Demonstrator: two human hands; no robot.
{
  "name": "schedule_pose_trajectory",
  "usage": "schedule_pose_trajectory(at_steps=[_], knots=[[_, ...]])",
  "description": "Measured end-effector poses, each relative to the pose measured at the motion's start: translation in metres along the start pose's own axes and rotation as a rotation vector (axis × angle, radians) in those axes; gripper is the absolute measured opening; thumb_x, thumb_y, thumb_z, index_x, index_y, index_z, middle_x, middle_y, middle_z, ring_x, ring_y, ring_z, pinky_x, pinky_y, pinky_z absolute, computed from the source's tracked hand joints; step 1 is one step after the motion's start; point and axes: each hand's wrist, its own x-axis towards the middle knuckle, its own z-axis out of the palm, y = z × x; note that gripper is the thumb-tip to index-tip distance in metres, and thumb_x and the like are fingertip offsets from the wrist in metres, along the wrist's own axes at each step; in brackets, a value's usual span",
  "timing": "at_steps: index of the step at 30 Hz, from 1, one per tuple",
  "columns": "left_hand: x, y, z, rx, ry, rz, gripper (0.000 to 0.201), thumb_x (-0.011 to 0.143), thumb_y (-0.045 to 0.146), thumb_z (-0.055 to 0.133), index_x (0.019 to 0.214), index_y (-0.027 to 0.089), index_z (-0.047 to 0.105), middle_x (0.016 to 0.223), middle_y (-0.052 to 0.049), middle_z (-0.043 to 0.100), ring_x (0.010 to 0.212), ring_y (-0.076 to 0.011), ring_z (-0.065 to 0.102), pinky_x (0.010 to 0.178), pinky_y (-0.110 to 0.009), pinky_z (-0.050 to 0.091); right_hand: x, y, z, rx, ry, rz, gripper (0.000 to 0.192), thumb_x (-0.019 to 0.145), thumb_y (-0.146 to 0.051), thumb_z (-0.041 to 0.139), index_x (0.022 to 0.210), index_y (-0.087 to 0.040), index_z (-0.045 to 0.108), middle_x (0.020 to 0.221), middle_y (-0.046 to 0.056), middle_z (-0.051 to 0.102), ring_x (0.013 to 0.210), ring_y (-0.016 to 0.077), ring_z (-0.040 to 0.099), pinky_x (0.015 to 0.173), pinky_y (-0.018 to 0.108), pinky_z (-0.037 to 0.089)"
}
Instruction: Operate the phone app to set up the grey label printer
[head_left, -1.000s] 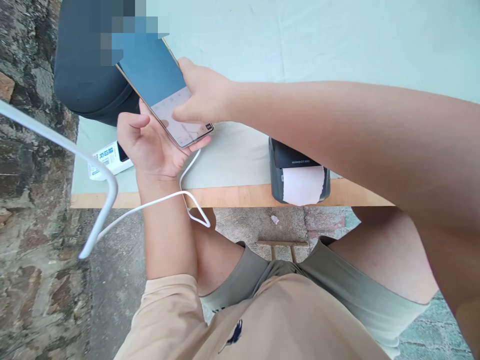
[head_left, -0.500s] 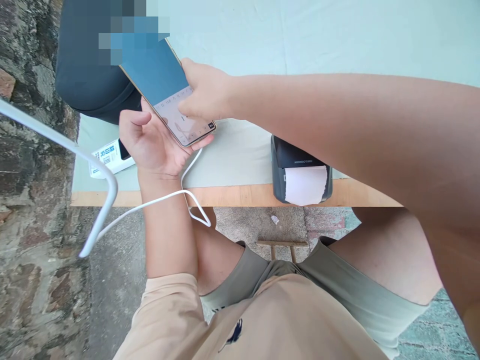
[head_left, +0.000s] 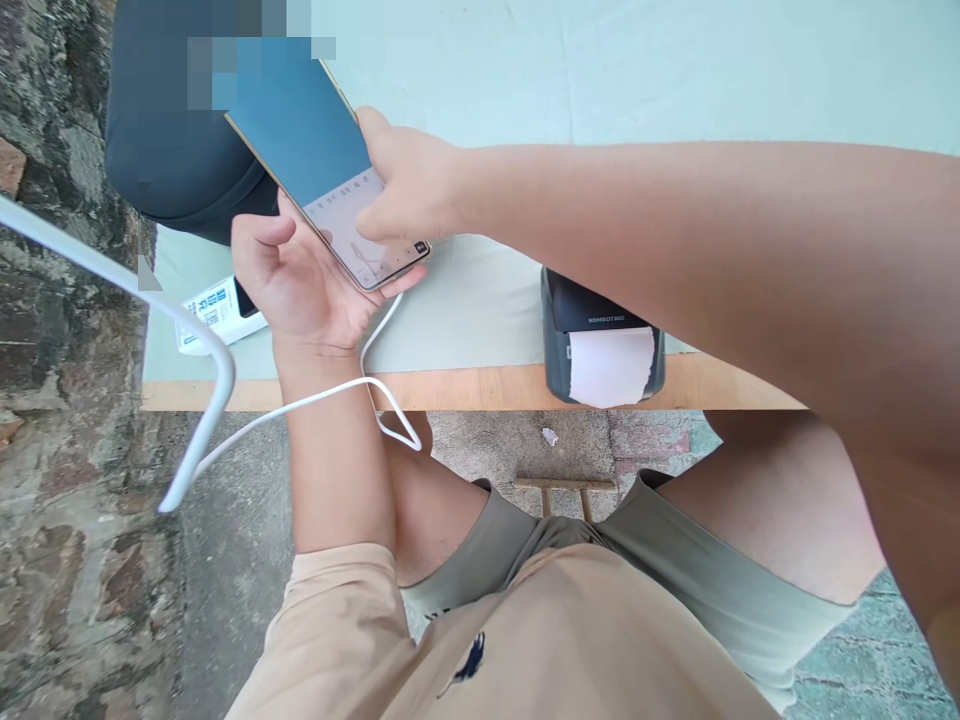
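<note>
My left hand (head_left: 300, 285) cradles a smartphone (head_left: 315, 160) from below, screen up, tilted over the table's near left part. A white cable (head_left: 315, 403) hangs from the phone's lower end and loops past my left wrist. My right hand (head_left: 409, 185) reaches across from the right and rests its fingers on the lower half of the lit screen, where a light keypad-like area shows. A small dark label printer (head_left: 600, 340) with white paper sticking out stands at the table's front edge, below my right forearm.
The table (head_left: 480, 388) has a pale green cover and a wooden front edge. A dark rounded object (head_left: 165, 160) and a white printed box (head_left: 214, 312) lie at its left end. A white tube (head_left: 112, 285) crosses in front on the left. Stone wall at left.
The phone and both hands shifted slightly up and left. My right fingers moved a little over the lower screen. The printer stayed put.
</note>
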Motion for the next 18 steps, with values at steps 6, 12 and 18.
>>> schedule_pose_trajectory(at_steps=[6, 12, 18], knots=[[-0.0015, -0.0001, 0.0041, -0.025, 0.016, 0.008, 0.058, 0.083, 0.056, 0.053, 0.138, 0.038, 0.057, 0.118, -0.005, 0.078, 0.098, -0.0319, 0.080, 0.062, -0.039, 0.071, -0.0090, -0.0059, -0.0043, -0.117, -0.047, 0.038, 0.055, 0.101, -0.046, 0.073, 0.144, -0.014, 0.062, 0.142, 0.013, 0.065, 0.127, 0.0213, 0.067, 0.111, 0.045, 0.063], [-0.0002, -0.0014, 0.0039, -0.102, 0.021, -0.006, 0.062, 0.087, 0.051, 0.040, 0.145, 0.031, 0.051, 0.119, -0.008, 0.075, 0.093, -0.0299, 0.079, 0.059, -0.043, 0.071, -0.0070, -0.0012, -0.0073, -0.110, -0.048, 0.008, 0.055, 0.101, -0.046, 0.073, 0.144, -0.014, 0.062, 0.142, 0.013, 0.065, 0.128, 0.0216, 0.067, 0.111, 0.045, 0.062], [0.0009, -0.0005, 0.0027, -0.118, -0.035, -0.013, 0.050, 0.081, 0.051, 0.048, 0.126, 0.032, 0.058, 0.107, -0.006, 0.075, 0.084, -0.0278, 0.076, 0.045, -0.033, 0.062, -0.0116, -0.0063, -0.0073, -0.034, -0.009, 0.018, 0.056, 0.100, -0.047, 0.074, 0.145, -0.014, 0.062, 0.144, 0.013, 0.064, 0.131, 0.0228, 0.066, 0.114, 0.048, 0.061]])
